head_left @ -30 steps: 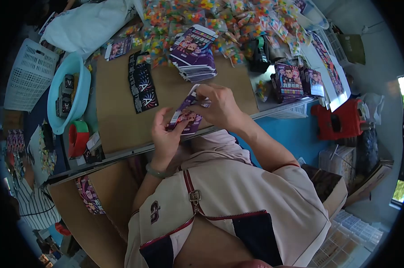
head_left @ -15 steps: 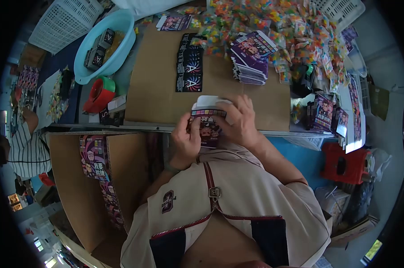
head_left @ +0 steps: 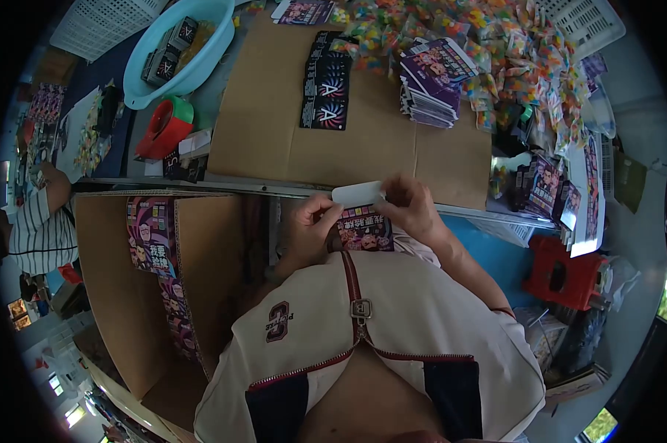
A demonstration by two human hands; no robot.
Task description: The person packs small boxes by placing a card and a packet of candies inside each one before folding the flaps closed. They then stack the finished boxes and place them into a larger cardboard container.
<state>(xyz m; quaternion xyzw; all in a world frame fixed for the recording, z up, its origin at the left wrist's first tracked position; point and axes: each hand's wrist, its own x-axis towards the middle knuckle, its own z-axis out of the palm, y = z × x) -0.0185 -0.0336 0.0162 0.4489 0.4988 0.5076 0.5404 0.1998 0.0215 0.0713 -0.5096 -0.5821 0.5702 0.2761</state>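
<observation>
A small purple printed cardboard box [head_left: 364,230], its white flap [head_left: 357,194] standing out at the top, is held in front of my chest. My left hand [head_left: 313,227] grips its left side, thumb on the printed face. At the right end of the flap, the thumb and fingers of my right hand [head_left: 414,210] close on the box; the fingertips are slightly blurred. Beyond my hands on the table lie a stack of flattened purple boxes [head_left: 431,105] and a column of black packets marked A [head_left: 326,85]. Whether the held box contains anything is hidden.
A cardboard sheet [head_left: 263,111] covers the table middle, with many candy bags [head_left: 451,37] behind. Left are a blue basin [head_left: 138,88] and red tape dispenser [head_left: 155,133]. A large carton [head_left: 208,273] stands below; a striped-clothed person [head_left: 45,240] is farther left. A red stool [head_left: 562,273] stands right.
The small box has been turned, so a different printed side faces up and its white flap appears flatter. My right hand has shifted to the flap's right end. The camera view has tilted slightly.
</observation>
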